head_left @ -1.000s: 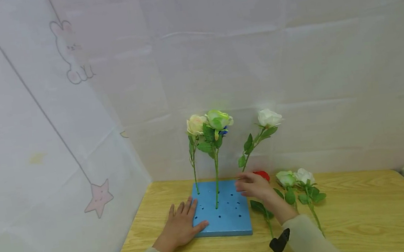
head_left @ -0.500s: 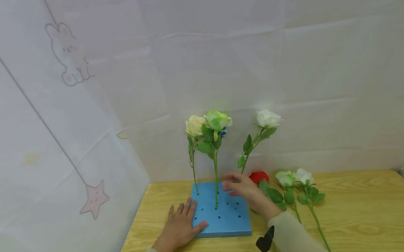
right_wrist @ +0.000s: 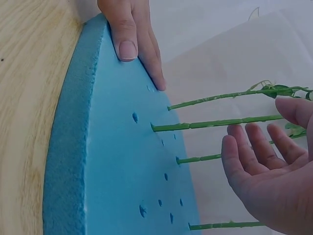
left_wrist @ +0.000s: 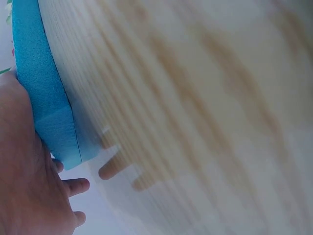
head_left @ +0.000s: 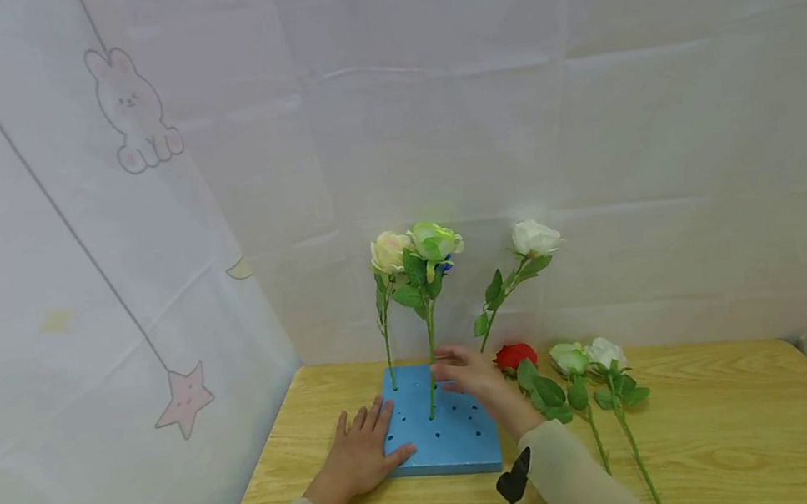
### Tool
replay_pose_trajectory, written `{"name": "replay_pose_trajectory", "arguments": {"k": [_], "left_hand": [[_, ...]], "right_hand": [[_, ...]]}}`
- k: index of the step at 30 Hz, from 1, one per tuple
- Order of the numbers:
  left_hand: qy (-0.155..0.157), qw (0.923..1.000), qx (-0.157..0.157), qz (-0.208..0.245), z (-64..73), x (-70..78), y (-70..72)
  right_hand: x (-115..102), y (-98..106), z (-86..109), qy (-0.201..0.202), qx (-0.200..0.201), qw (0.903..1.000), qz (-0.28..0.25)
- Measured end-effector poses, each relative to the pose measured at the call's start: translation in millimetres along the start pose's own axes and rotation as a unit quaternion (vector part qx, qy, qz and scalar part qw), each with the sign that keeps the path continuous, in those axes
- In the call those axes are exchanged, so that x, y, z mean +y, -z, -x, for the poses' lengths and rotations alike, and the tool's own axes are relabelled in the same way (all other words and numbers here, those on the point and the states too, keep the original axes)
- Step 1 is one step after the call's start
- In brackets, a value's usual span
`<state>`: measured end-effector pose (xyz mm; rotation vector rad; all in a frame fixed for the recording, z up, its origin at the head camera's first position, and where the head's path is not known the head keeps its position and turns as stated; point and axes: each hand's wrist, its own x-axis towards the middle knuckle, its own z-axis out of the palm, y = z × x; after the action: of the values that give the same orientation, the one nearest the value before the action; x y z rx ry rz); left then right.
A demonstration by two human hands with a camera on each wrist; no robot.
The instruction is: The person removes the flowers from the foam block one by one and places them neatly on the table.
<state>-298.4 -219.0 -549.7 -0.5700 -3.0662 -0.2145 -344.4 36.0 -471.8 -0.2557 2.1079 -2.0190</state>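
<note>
My left hand [head_left: 358, 452] lies flat with spread fingers on the left edge of a blue foam board [head_left: 450, 448] dotted with holes. Several artificial roses stand in it: a cream rose [head_left: 390, 251] at back left, a green-and-white rose [head_left: 435, 241] near the middle, a partly hidden blue rose [head_left: 444, 265], and a white rose [head_left: 535, 237] leaning right. My right hand [head_left: 470, 374] hovers over the board beside the green-and-white rose's stem [right_wrist: 210, 124]. In the right wrist view that stem passes between thumb and loosely bent fingers, which stay apart and hold nothing.
On the wooden table [head_left: 735, 430], right of the board, lie a red rose [head_left: 515, 356], a second green-and-white rose [head_left: 569, 358] and another white rose [head_left: 605, 352]. My right forearm covers part of their stems. A pale cloth backdrop [head_left: 432, 114] rises behind the table.
My right hand has moved left over the board, from near the leaning white rose's stem to the green-and-white rose's stem. The left hand stays on the board's edge.
</note>
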Motion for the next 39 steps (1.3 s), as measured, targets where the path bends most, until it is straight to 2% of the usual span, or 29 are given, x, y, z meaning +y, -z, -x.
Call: {"name": "replay_pose_trajectory", "arguments": {"k": [11, 23, 29, 34, 39], "left_hand": [[0.001, 0.9999, -0.009, 0.009, -0.9, 0.9, -0.1], [-0.002, 1.0000, 0.004, 0.009, -1.4, -0.2, -3.2], [-0.006, 0.9998, 0.006, 0.017, -0.2, 1.9, 1.2], [0.004, 0.9999, -0.008, 0.012, 0.4, 4.2, 5.5], [0.008, 0.9999, -0.013, 0.007, 0.2, 3.4, 3.7]], "right_hand": [[3.0, -6.2, -5.7, 0.014, -0.031, 0.9993, -0.015], [4.3, -14.4, -9.5, 0.008, 0.008, 0.9998, -0.019], [-1.3, -13.9, -6.6, 0.026, 0.015, 0.9995, -0.010], [-9.6, -10.8, -3.5, 0.041, 0.014, 0.9991, -0.005], [-19.6, -7.1, 2.5, 0.058, 0.013, 0.9982, -0.010]]}}
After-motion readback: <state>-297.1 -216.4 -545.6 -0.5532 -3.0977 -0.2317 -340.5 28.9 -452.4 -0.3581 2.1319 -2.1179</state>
